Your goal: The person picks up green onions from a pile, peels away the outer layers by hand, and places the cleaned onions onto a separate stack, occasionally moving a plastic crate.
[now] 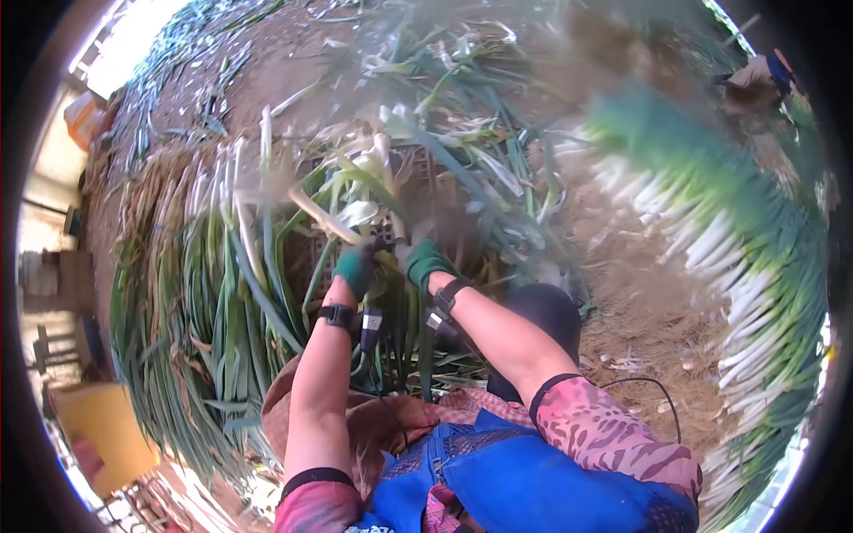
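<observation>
The left hand (355,268) has its fingers curled round a pale leek (327,218), beside a big leek pile (191,275) — the right hand (426,260) is close by, but I cannot tell how open its fingers are or what they hold.

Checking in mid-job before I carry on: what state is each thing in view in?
Left hand: gloved, at a pale stalk's lower end; fingers unclear.
Right hand: gloved, beside the left; grip unclear.
Pale stalk: slanted, leading to the left hand.
Left-side leeks: heaped, some leaves dry and brown.
Right-side leeks: ranged side by side, white ends inward.
Wrist straps: fastened.
</observation>
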Tool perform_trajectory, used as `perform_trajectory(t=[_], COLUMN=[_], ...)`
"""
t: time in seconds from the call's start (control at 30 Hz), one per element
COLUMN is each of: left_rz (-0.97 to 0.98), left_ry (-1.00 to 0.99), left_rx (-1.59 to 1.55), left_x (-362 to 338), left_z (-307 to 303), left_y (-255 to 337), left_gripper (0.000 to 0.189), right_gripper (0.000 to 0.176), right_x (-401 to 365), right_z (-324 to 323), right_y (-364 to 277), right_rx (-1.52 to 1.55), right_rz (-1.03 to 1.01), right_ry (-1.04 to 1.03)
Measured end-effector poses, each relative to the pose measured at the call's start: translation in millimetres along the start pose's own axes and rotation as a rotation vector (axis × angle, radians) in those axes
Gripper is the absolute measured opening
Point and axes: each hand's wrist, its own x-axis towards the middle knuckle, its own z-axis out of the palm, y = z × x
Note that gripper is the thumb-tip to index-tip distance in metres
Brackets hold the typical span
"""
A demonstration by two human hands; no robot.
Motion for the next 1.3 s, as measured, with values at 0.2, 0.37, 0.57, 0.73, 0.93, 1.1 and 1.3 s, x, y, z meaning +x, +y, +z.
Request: perform_trajectory(t=[0.2, 0.37, 0.57, 0.73, 0.93, 1.1, 1.3], left_rz=[0.043, 0.205, 0.06, 0.148, 0.113, 0.03, 0.02], left_ry=[-0.182, -0.152, -0.188, -0.457, -0.5, -0.216, -0.299], left_rx=[-0.122, -0.037, -0.306, -0.278, -0.412, -0.449, -0.32], left_x=[-37.8, -79.9, -173.6, -204.5, -207.8, -197.6, -193.7], left_z=[-8.6, -32.8, 3.2, 39.5, 18.1, -11.8, -14.4], left_y=[69.2, 96.9, 173.0, 193.8, 208.3, 184.9, 167.8], left_gripper=[0.03, 0.032, 0.028, 0.018, 0.016, 0.029, 0.037], right_gripper=[0.016, 0.026, 0.031, 0.036, 0.042, 0.048, 0.055], right_x=[12.6, -23.7, -18.6, -26.0, -1.7, 51.0, 74.3], right_z=[-1.9, -54.2, -66.7, -50.0, -79.4, -150.3, -233.5], right_y=[0.1, -60.6, -91.1, -96.4, -139.4, -187.4, -224.2], right_rx=[0.134, 0.739, 0.403, 0.102, -0.363, -0.896, -1.112], right_rz=[-0.73, -0.608, -0.767, -0.786, -0.941, -0.947, -0.863], right_ry=[-0.298, -0.292, -0.213, -0.206, -0.059, 0.088, 0.272])
